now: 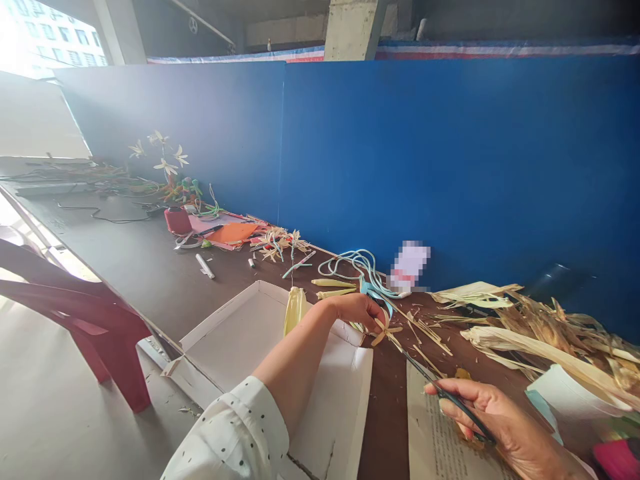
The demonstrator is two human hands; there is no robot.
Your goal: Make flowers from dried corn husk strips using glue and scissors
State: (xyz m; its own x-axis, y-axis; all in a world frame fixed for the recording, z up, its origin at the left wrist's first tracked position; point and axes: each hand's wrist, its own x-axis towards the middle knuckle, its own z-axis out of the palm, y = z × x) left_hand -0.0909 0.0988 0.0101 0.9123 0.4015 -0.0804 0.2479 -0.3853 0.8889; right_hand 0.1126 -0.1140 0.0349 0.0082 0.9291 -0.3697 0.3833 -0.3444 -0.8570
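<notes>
My left hand (pixel 363 310) reaches over a white cardboard box lid and pinches a small pale flower (pixel 386 331) made of husk-like strips, its narrow petals spread out. My right hand (pixel 493 413) is closed around the black handles of a pair of scissors (pixel 457 399). The scissor blades point up and left, with the tips close by the flower's underside; whether they touch it I cannot tell. Below the right hand lies a printed sheet of paper (pixel 433 427) with a brownish stain. A pale yellow husk piece (pixel 295 308) lies by the left forearm.
The box lid (pixel 230 333) lies on the dark table (pixel 145 250). Dry corn husks (pixel 540 333) and a white tub (pixel 575 393) are at right. Behind are a coiled cable (pixel 353 263), orange paper (pixel 233 233) and finished flowers (pixel 167 163) against a blue partition (pixel 400 147). A red chair (pixel 100 327) stands left.
</notes>
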